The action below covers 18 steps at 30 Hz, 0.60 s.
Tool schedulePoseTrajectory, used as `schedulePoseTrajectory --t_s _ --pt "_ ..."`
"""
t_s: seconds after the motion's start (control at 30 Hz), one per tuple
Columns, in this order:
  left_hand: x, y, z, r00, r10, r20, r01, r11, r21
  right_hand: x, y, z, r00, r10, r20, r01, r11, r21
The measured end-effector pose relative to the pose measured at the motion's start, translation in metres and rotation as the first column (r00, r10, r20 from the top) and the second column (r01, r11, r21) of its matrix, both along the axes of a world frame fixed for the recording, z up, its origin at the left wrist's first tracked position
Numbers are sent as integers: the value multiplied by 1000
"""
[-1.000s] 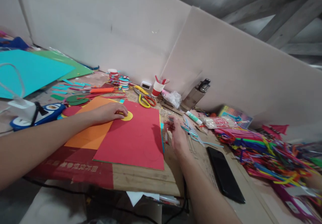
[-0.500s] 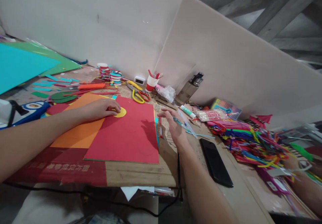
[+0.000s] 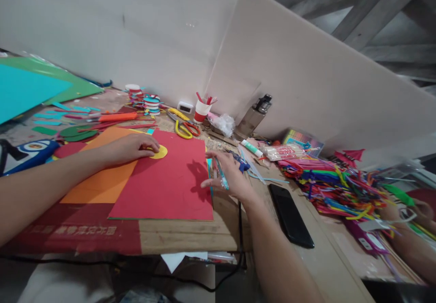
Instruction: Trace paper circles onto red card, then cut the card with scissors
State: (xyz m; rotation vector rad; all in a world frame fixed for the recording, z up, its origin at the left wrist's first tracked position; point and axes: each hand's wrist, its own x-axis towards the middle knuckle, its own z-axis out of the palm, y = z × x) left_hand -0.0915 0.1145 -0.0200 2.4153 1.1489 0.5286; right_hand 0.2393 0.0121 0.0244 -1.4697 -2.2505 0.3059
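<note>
My left hand (image 3: 136,147) rests with curled fingers on a yellow paper circle (image 3: 161,152), pressing it against the upper left part of a red sheet (image 3: 170,189). Under the red sheet's left side lies an orange sheet (image 3: 90,182). Beside the red sheet's right edge, my right hand (image 3: 231,178) holds a teal pen (image 3: 222,175) among its fingers, with the thumb stretched toward the sheet. The hand's shadow falls on the red paper. Just behind the right hand is a blue tool (image 3: 241,161), partly hidden.
Scissors (image 3: 184,129), a cutter (image 3: 117,117) and a cup of red sticks (image 3: 202,110) stand or lie behind the sheets. To the right are a black phone (image 3: 291,216), a glue stick (image 3: 252,147) and bundled pipe cleaners (image 3: 327,182). Another person's arm (image 3: 405,239) reaches in at far right.
My right hand has moved slightly left, toward the red sheet, with the teal pen now lifted and turned in its fingers. My left hand stays on the yellow circle. The view has shifted slightly.
</note>
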Motion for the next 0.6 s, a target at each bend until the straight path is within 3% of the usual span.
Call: schedulePoseTrajectory --t_s 0.23,0.6 --pt "1 -3 4 1000 3 -28 -3 1000 -9 -11 -6 -2 992 57 112 -50 997 -60" --pt "-1 0 0 1000 1 -15 -1 1000 9 -8 -3 -3 994 56 98 -49 996 -71"
